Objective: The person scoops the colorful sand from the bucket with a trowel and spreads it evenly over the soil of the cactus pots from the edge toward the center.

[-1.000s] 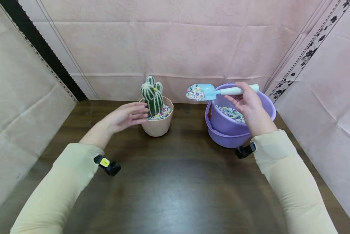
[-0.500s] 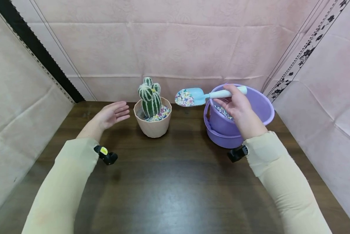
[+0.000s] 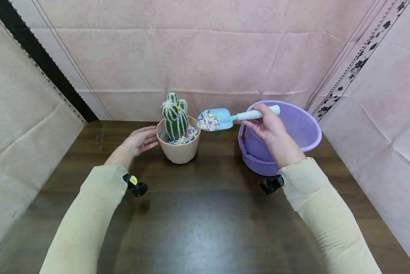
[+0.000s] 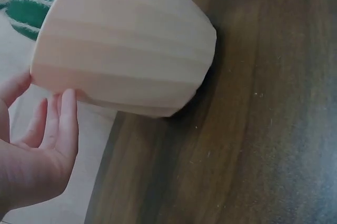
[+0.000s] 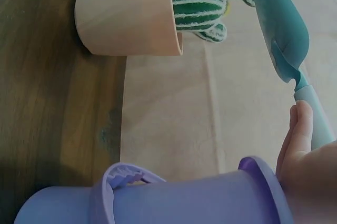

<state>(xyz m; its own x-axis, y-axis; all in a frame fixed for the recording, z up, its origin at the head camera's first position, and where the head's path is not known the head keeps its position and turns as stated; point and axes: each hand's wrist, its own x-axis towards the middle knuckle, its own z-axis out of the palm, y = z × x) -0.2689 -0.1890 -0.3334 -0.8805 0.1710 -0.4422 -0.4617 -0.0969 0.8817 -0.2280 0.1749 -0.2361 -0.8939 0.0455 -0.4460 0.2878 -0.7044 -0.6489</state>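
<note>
A green striped cactus [image 3: 175, 116] stands in a beige pot [image 3: 179, 149] topped with coloured pebbles [image 3: 187, 136]. My right hand [image 3: 268, 127] grips the white handle of a light blue scoop [image 3: 216, 118] heaped with pebbles, held just right of the pot's rim. In the right wrist view the scoop [image 5: 284, 29] hangs beside the cactus [image 5: 202, 4]. My left hand [image 3: 141, 140] sits at the pot's left side, fingers straight; in the left wrist view its fingers [image 4: 58, 124] lie close to the pot [image 4: 126, 50].
A purple bucket [image 3: 290, 152] stands to the right on the dark wooden table [image 3: 205, 213], under my right hand. Pink cloth walls [image 3: 205, 57] close in the back and both sides.
The loaded scoop has travelled left from over the bucket to the pot's rim. My left hand drew away from the pot, then came back beside it.
</note>
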